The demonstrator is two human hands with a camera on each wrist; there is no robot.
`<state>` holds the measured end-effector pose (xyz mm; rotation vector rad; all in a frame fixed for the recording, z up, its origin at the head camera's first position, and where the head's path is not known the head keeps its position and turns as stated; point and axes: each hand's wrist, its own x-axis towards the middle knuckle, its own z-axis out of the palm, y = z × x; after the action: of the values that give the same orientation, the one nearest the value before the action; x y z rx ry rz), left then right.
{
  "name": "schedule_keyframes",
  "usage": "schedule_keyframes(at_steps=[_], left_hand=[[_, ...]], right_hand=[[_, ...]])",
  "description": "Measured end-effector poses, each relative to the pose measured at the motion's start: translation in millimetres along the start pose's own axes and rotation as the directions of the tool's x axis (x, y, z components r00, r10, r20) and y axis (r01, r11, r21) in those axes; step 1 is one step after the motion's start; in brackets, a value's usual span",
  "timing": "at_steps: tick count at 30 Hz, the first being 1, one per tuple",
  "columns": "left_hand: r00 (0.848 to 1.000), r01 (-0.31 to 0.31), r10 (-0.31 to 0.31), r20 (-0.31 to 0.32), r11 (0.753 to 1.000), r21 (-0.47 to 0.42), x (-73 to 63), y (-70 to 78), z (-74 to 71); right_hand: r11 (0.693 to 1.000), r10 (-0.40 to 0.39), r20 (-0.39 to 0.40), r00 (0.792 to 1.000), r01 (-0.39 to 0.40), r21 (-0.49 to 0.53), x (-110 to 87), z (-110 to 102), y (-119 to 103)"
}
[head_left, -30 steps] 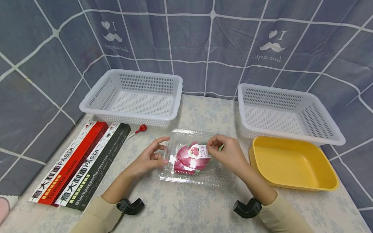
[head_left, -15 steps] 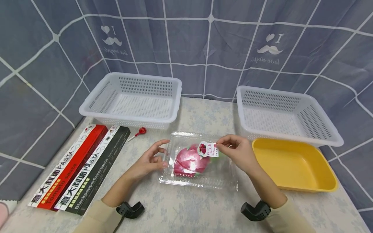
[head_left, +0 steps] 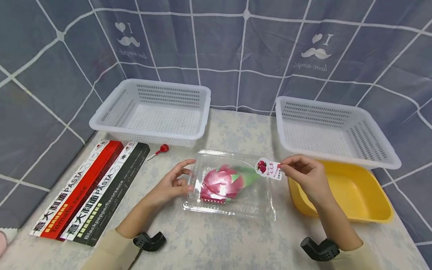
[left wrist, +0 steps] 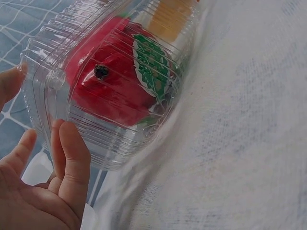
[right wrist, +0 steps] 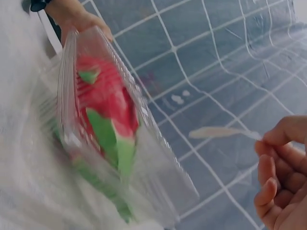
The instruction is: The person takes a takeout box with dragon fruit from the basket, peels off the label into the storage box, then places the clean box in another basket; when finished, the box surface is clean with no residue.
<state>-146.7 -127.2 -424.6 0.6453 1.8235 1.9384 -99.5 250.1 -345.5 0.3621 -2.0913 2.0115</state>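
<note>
A clear plastic clamshell box point(head_left: 251, 198) lies closed on the table, with a pink and green dragon fruit point(head_left: 222, 183) inside. At its left end my left hand point(head_left: 175, 182) holds the edge, thumb and fingertips on the plastic. The left wrist view shows those curved fingers point(left wrist: 72, 158) against the ribbed side wall. My right hand point(head_left: 307, 176) pinches a white label sticker point(head_left: 269, 168) with a fruit picture, between thumb and forefinger. In the right wrist view the sticker point(right wrist: 220, 132) hangs in the air, apart from the box lid.
Two white perforated baskets point(head_left: 199, 129) point(head_left: 378, 161) stand at the back. A yellow bin point(head_left: 357, 193) is at the right, partly behind my right hand. To the left lie a red pasta box point(head_left: 84, 183), a black pasta box point(head_left: 111, 198) and a red lollipop point(head_left: 163, 148).
My right hand has moved right, drawing the label sticker from over the dragon fruit to past the box's right side. My left hand stays at the left edge.
</note>
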Motion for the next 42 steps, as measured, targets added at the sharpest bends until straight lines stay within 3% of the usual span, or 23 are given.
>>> schedule_keyframes(at_steps=[16, 26, 36, 42], left_hand=[[1.000, -0.013, 0.013, -0.009, 1.000, 0.006, -6.4, -2.8, -4.7], [1.000, -0.025, 0.025, 0.007, 1.000, 0.012, -5.4, -2.2, -2.5], [0.999, -0.035, 0.035, 0.015, 0.999, 0.005, -2.3, -1.7, -0.5], [0.999, -0.035, 0.035, 0.015, 0.999, -0.003, -0.2, -1.5, -0.1]], right_hand=[[0.963, -0.132, -0.092, 0.987, 0.149, 0.222, -18.3, -50, 16], [0.951, -0.113, -0.217, 0.970, 0.169, 0.260, -28.3, -76, 21], [0.980, -0.078, -0.300, 0.951, 0.128, 0.152, -36.1, -91, 21], [1.000, 0.010, -0.282, 0.959, -0.006, 0.015, -43.0, -101, 26]])
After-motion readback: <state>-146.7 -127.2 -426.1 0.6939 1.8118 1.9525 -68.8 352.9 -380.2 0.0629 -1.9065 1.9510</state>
